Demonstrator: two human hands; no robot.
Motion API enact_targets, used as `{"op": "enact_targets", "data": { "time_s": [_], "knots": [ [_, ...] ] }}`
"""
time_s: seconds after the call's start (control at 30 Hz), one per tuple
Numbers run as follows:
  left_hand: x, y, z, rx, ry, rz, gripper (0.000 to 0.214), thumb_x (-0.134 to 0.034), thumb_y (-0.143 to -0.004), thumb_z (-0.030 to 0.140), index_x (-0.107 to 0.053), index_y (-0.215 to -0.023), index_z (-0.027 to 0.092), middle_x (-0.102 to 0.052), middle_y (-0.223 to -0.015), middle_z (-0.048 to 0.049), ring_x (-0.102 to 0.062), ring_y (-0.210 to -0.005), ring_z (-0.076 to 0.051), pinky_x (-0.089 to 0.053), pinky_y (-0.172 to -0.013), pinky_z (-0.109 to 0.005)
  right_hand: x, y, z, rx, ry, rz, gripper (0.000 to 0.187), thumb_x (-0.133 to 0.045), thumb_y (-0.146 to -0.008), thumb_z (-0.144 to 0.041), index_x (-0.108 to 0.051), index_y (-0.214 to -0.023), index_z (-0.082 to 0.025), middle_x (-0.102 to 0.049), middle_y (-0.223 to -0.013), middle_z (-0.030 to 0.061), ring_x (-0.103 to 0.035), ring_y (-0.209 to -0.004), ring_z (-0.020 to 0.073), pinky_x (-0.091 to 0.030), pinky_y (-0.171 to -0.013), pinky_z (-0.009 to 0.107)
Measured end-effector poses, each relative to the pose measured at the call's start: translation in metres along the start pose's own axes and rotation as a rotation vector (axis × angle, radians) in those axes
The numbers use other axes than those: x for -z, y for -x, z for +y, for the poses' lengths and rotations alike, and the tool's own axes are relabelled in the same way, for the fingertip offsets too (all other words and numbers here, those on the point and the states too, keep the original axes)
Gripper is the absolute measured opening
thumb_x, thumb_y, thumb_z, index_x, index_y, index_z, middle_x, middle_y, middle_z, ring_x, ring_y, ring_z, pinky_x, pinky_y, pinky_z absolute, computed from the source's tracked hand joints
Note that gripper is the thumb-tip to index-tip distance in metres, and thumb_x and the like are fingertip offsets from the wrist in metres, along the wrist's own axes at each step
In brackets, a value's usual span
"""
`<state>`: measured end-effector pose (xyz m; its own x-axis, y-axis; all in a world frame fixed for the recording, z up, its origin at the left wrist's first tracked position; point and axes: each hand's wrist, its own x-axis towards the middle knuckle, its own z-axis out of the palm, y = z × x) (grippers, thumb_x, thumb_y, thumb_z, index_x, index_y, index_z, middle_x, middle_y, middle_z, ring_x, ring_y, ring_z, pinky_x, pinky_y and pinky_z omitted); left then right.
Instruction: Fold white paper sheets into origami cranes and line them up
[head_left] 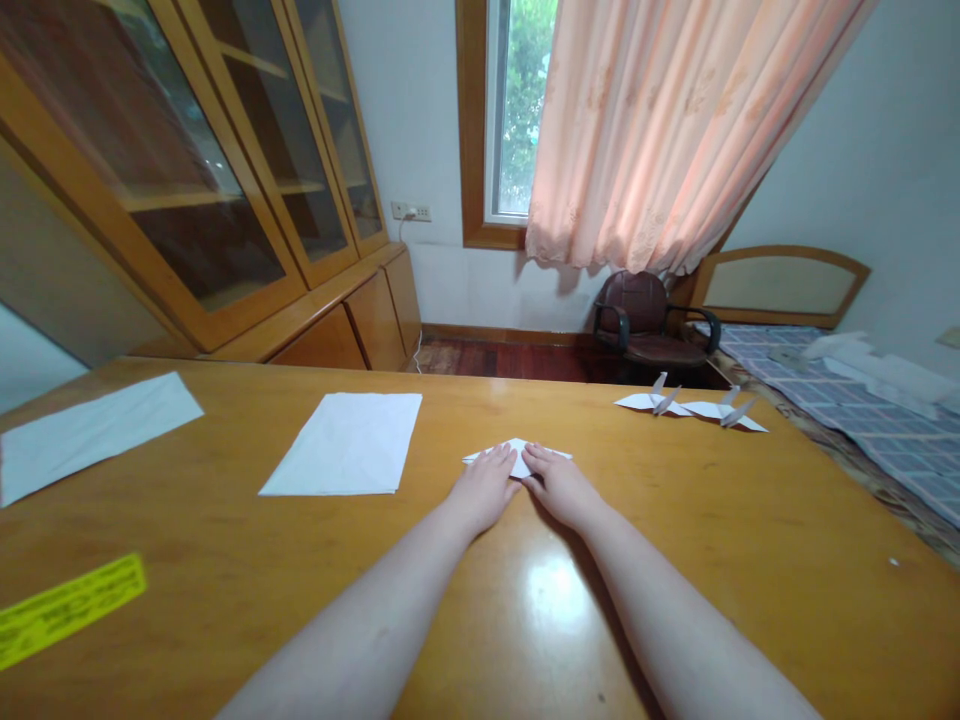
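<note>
A: Head view: the folded paper (pixel 518 463) is pressed against the table (pixel 225 580) by the left hand (pixel 486 486) and right hand (pixel 562 481), both open.
B: And the tally?
A: Two paper birds (pixel 640 401), right, look finished; this piece is judged part-folded; the white paper (pixel 349 445), left, is unshaped.

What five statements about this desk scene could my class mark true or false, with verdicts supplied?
1. The left hand and right hand both touch a small folded paper. True.
2. Five folded birds stand on the table. False: two folded birds stand there, to the right of the hands.
3. The curtain hides the whole window. False: glass shows to the left of the curtain.
4. A larger white sheet lies left of the hands. True.
5. A chair stands beyond the table. True.
</note>
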<state>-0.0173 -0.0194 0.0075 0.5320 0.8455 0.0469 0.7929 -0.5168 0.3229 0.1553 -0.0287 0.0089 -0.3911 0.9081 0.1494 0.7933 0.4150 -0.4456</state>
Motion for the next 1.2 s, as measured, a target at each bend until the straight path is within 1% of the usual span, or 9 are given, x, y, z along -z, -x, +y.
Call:
{"op": "enact_targets", "data": {
  "time_s": [0.17,0.33,0.47,0.57,0.67,0.77,0.9,1.07,1.2],
  "knots": [
    [-0.002,0.005,-0.001,0.069,-0.065,-0.141,0.067,-0.040,-0.087,0.044,-0.021,-0.142,0.012,-0.018,-0.150,-0.0117,-0.014,-0.138,-0.026,-0.015,-0.112,-0.043,0.000,-0.001,0.002,-0.081,-0.012,0.021,0.032,-0.052,-0.083,-0.022,-0.062,-0.113,-0.017,-0.055,-0.126,0.0120,-0.048,-0.120,0.0222,-0.035,-0.104,0.037],
    [-0.004,0.009,0.004,0.227,-0.127,-0.162,0.080,-0.040,-0.083,0.054,-0.019,-0.142,0.004,-0.011,-0.149,-0.0191,-0.010,-0.138,-0.030,-0.015,-0.111,-0.045,0.000,-0.001,0.002,-0.085,0.000,0.029,0.030,-0.054,-0.083,-0.023,-0.064,-0.110,-0.018,-0.056,-0.125,0.0117,-0.048,-0.120,0.0224,-0.035,-0.103,0.036],
    [-0.008,0.008,0.008,0.303,-0.152,-0.040,0.082,-0.049,-0.078,0.055,-0.030,-0.137,0.000,-0.022,-0.146,-0.0242,-0.018,-0.136,-0.033,-0.018,-0.110,-0.046,0.001,0.001,0.000,-0.068,0.014,0.039,0.025,-0.052,-0.085,-0.026,-0.067,-0.104,-0.022,-0.062,-0.116,0.0083,-0.053,-0.115,0.0203,-0.037,-0.101,0.034],
    [-0.002,0.005,0.009,0.148,-0.102,0.030,0.054,-0.054,-0.080,0.046,-0.050,-0.122,0.012,-0.043,-0.137,-0.0161,-0.035,-0.129,-0.028,-0.028,-0.105,-0.041,0.002,0.000,0.000,-0.067,0.017,0.035,0.022,-0.053,-0.085,-0.028,-0.069,-0.099,-0.024,-0.065,-0.112,0.0069,-0.054,-0.113,0.0198,-0.038,-0.099,0.032],
    [0.006,0.002,0.007,0.101,-0.036,0.040,0.025,-0.052,-0.083,0.037,-0.063,-0.098,0.020,-0.064,-0.107,-0.0085,-0.055,-0.103,-0.023,-0.041,-0.089,-0.034,0.002,0.000,0.001,-0.085,-0.004,0.033,0.022,-0.053,-0.085,-0.031,-0.070,-0.096,-0.024,-0.065,-0.112,0.0064,-0.055,-0.112,0.0194,-0.038,-0.098,0.031],
    [0.012,-0.001,0.003,0.122,0.008,0.058,0.023,-0.049,-0.085,0.037,-0.066,-0.085,0.021,-0.066,-0.091,-0.0064,-0.058,-0.090,-0.020,-0.042,-0.079,-0.031,0.003,0.000,0.001,-0.114,-0.022,0.036,0.025,-0.051,-0.086,-0.036,-0.071,-0.093,-0.024,-0.064,-0.113,0.0073,-0.056,-0.111,0.0191,-0.039,-0.096,0.030],
    [0.012,-0.003,0.000,0.172,0.057,0.075,0.027,-0.050,-0.084,0.041,-0.068,-0.083,0.022,-0.065,-0.089,-0.0061,-0.056,-0.087,-0.019,-0.041,-0.078,-0.030,0.003,0.000,0.001,-0.155,-0.061,0.044,0.025,-0.051,-0.085,-0.036,-0.072,-0.087,-0.023,-0.066,-0.110,0.0077,-0.057,-0.108,0.0186,-0.040,-0.093,0.029],
    [0.010,-0.005,0.000,0.245,0.079,0.073,0.019,-0.056,-0.080,0.036,-0.068,-0.083,0.023,-0.067,-0.088,-0.0043,-0.056,-0.088,-0.019,-0.040,-0.079,-0.029,0.001,-0.003,0.002,-0.238,-0.117,0.087,0.014,-0.058,-0.080,-0.028,-0.070,-0.080,-0.020,-0.068,-0.102,0.0074,-0.059,-0.102,0.0182,-0.041,-0.088,0.027],
    [0.008,-0.005,-0.001,0.252,0.066,0.086,0.016,-0.055,-0.080,0.032,-0.068,-0.083,0.023,-0.068,-0.087,-0.0032,-0.056,-0.086,-0.019,-0.041,-0.078,-0.030,-0.003,-0.005,0.005,-0.225,-0.121,0.123,0.010,-0.060,-0.078,-0.024,-0.068,-0.076,-0.019,-0.067,-0.096,0.0067,-0.059,-0.094,0.0176,-0.042,-0.084,0.027]
  ]
}}
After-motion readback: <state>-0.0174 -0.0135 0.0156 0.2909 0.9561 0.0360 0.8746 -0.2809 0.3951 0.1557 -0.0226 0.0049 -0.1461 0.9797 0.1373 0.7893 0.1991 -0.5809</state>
